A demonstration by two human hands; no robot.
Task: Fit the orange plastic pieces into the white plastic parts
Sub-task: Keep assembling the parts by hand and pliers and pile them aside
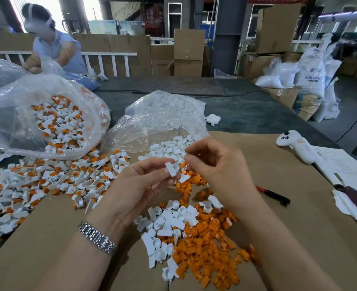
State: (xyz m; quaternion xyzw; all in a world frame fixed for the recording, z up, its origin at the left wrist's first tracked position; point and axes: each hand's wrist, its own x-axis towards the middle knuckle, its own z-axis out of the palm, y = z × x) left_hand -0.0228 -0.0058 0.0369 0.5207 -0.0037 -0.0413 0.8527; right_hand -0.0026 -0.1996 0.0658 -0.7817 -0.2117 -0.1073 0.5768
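With the left hand (139, 181) pinching a white part (172, 168), its cup should face the empty, loosely curled right-hand fingers (196, 158).

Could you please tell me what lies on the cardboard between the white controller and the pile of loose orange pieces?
In the head view, a red-and-black pen-like tool lies on bare cardboard between the white controller and the loose orange pieces.

Head view, down, seemingly close.
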